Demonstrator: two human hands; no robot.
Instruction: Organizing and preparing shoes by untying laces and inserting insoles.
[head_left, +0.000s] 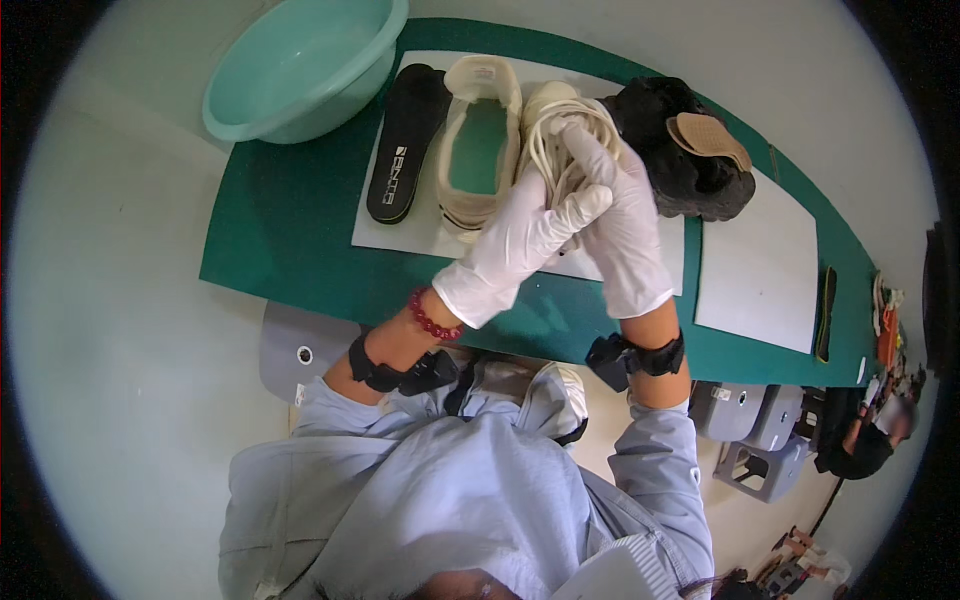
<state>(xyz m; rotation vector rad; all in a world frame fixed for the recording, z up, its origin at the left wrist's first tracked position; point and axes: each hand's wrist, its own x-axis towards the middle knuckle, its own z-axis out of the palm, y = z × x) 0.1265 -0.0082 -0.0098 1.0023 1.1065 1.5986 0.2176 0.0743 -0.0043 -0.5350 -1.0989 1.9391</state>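
Observation:
Both my hands wear white gloves and meet over a bundle of white shoelaces (577, 120). My left hand (525, 232) comes in from the left with its thumb across the lower part of the bundle. My right hand (615, 202) holds the laces from the right, its fingers among the loops. Under the laces lies a cream shoe (541, 97), mostly hidden. Left of it stands a second cream shoe (447, 169), open, with a green surface showing inside. A black Anta insole (401, 157) lies at the far left of the white board.
White boards (757, 262) lie on the green table (300, 225). A turquoise basin (300, 82) stands at the back left. Black shapes (652, 112) with beige pads (709, 135) sit right of my hands. Grey stools (731, 412) stand below; a person (862, 442) is far right.

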